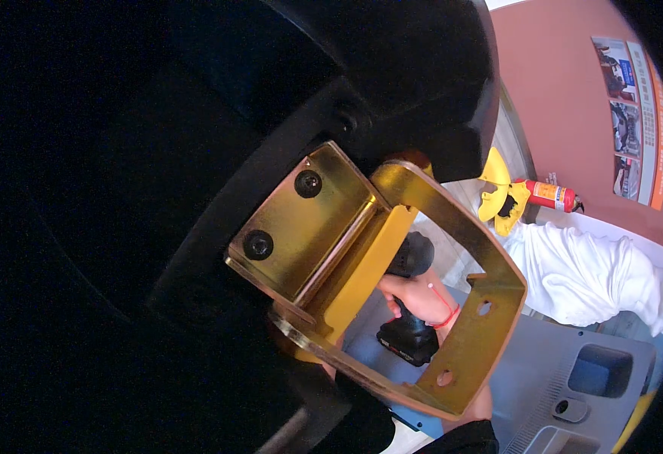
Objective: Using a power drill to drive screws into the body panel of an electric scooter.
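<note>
Toward 4 o'clock, beyond the brassy bracket [301, 227], a black cordless drill [409, 342] is gripped by the right hand [420, 297], fingers curled around handle. At 6 o'clock, at most a skin sliver [330, 370] of left hand is shown; grip cannot be told. Drill probably best held firmly, well clear of gray molded panel [532, 356].

Wall [558, 98]: dusty pink, upper R of my view, bowed by lens.
Poster [638, 125]: on wall, far R; col. of photos + white & orange strips.
Fire extinguisher [549, 195]: red cyl., sideways in my view, nr wall.
Floor [629, 325]: greyish planks, I see bits only.
Light: bright R, v. dark L.
</note>
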The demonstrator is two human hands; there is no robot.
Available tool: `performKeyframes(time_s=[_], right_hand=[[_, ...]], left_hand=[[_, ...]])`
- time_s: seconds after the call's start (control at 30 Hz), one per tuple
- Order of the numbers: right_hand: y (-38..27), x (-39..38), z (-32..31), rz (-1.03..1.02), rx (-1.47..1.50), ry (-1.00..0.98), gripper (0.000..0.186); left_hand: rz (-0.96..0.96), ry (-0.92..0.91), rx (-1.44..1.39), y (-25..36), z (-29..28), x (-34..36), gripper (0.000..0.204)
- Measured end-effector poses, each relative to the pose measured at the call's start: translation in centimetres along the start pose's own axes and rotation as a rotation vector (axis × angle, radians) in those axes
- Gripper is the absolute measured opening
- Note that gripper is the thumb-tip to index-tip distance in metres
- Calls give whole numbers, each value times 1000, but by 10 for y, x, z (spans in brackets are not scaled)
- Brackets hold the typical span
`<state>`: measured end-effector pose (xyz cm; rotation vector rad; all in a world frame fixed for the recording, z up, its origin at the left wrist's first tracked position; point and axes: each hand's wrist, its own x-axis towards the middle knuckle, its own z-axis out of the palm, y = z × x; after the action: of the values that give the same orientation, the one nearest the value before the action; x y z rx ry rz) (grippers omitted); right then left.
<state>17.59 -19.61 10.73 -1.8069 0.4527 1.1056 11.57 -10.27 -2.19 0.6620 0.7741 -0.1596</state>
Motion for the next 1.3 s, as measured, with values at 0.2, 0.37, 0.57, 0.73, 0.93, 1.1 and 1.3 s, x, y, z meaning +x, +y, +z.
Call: performKeyframes(time_s=[0.2, 0.37, 0.57, 0.73, 0.93, 1.1, 1.3], right_hand=[[-17, 5, -8, 92, 9, -41, 31], [-23, 10, -18, 126, 43, -85, 33], [-18, 7, -18, 109, 76, -66, 27], [-8, 11, -18, 114, 91, -54, 24], [-1, 9, -18, 90, 123, -44, 21], [-1, 7, -17, 131, 165, -16, 21], [2, 7, -11, 92, 156, 26, 11]], left_hand=[[-35, 10, -179, 5, 5, -3, 52], [-53, 21, -149, 7, 11, -2, 57], [-50, 77, -77, 8, 18, -6, 55], [-59, -13, 5, 8, 17, -5, 55], [-31, 22, -106, 6, 20, -6, 58], [-47, 2, -86, 3, 16, -6, 61], [24, 40, 133, -14, 9, 3, 67]])
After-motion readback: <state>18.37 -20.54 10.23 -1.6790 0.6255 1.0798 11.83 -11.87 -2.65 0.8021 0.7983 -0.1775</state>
